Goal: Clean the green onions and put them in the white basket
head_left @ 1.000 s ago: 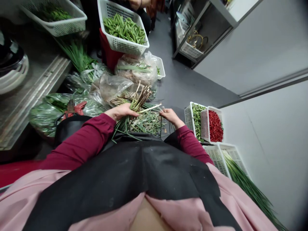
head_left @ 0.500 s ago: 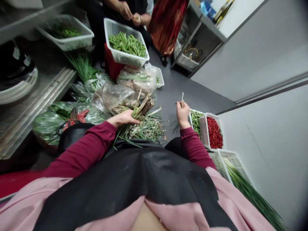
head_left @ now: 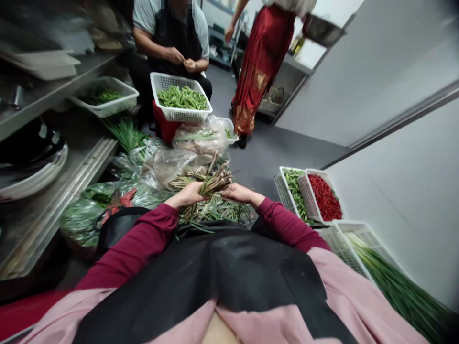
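Note:
My left hand (head_left: pixel 190 194) is closed round a bunch of scallions (head_left: pixel 211 184), root ends pointing away from me, green leaves hanging toward my black apron. My right hand (head_left: pixel 237 192) reaches in from the right and its fingers pinch at the root ends of the same bunch. Below both hands lies a heap of green trimmings (head_left: pixel 218 210) on the floor.
White baskets at right hold green chillies (head_left: pixel 296 188), red chillies (head_left: pixel 325 197) and trimmed scallions (head_left: pixel 390 282). Plastic bags of greens (head_left: pixel 168 165) lie ahead. A seated person (head_left: pixel 168 43) works over a basket of green beans (head_left: pixel 181 98). Another person in a red skirt (head_left: pixel 260 62) stands beyond. A steel shelf (head_left: pixel 53 177) runs along the left.
My right hand, which was raised to the right with a single stalk, has come back to the bunch in my left hand. The camera has tilted upward, showing the two people.

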The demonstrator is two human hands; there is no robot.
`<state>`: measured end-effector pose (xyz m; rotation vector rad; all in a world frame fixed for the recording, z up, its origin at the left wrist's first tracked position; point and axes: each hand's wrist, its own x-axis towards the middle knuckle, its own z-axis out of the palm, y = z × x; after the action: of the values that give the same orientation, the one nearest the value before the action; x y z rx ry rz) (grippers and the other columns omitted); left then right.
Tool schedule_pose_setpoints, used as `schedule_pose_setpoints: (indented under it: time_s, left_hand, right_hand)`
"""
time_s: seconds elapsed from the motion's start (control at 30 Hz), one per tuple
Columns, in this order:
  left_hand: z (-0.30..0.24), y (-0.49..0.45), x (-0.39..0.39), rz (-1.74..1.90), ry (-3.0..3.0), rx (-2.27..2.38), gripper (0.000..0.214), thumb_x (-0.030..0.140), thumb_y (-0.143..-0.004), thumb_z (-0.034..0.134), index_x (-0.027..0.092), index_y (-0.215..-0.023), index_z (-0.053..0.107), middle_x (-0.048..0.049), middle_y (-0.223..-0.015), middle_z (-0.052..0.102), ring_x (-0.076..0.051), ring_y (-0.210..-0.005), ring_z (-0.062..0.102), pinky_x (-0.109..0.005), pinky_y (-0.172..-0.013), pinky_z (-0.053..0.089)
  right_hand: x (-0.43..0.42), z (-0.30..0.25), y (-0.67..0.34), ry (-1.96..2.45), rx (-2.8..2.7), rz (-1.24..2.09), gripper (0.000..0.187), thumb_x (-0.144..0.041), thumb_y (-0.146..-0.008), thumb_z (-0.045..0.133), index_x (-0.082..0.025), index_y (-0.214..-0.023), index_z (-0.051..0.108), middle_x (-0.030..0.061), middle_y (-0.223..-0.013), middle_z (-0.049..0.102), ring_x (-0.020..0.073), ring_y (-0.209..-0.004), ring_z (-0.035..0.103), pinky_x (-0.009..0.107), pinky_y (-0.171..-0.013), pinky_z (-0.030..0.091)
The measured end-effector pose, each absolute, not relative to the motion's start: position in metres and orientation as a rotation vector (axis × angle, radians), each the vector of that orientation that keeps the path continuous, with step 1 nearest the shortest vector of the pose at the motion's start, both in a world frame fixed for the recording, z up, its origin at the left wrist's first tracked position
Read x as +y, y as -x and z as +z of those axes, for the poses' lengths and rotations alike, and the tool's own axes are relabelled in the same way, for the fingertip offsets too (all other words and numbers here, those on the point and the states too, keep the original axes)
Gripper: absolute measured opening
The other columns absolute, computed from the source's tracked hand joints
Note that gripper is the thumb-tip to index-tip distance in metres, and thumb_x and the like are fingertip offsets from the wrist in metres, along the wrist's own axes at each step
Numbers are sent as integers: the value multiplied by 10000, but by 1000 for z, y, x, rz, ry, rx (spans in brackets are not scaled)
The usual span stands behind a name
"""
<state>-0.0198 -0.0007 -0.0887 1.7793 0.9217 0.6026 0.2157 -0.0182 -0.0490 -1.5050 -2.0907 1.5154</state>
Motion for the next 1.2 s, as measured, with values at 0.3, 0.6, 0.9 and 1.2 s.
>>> schedule_pose_setpoints:
  time_s: [0.3,0.6,0.9,1.2]
  left_hand:
    - [-84,27,-2,591,-1735,994,521,482,-575,759,85,-907,702,-67,-842,703,-249,-839,634,-350,-822,505]
    - [-75,24,0,625,-1620,1081,510,495,-515,792,98,-814,679,-42,-775,678,-237,-797,621,-328,-781,500]
    - [-81,35,34,699,-1218,1250,453,408,-522,825,126,-838,662,-38,-797,689,-201,-747,620,-314,-731,496]
    - [-111,0,54,622,-644,1090,313,270,-547,830,124,-730,622,9,-627,602,-89,-512,514,-230,-502,430]
  right_hand:
    - [-24,-74,-246,1883,-1573,1135,308,-401,-808,545,-170,-608,511,-49,-489,396,83,-488,317,241,-529,267]
    - [19,-90,-285,2096,-1329,497,319,-349,-907,417,-156,-699,560,22,-647,564,128,-634,459,259,-622,340]
    - [36,-140,-275,2041,-1603,1214,159,-143,-548,771,-159,-609,624,-61,-485,515,103,-519,447,242,-588,365]
    - [73,-128,-205,1353,-983,1890,458,-627,-700,658,-203,-851,569,-118,-489,223,53,-394,169,204,-397,169]
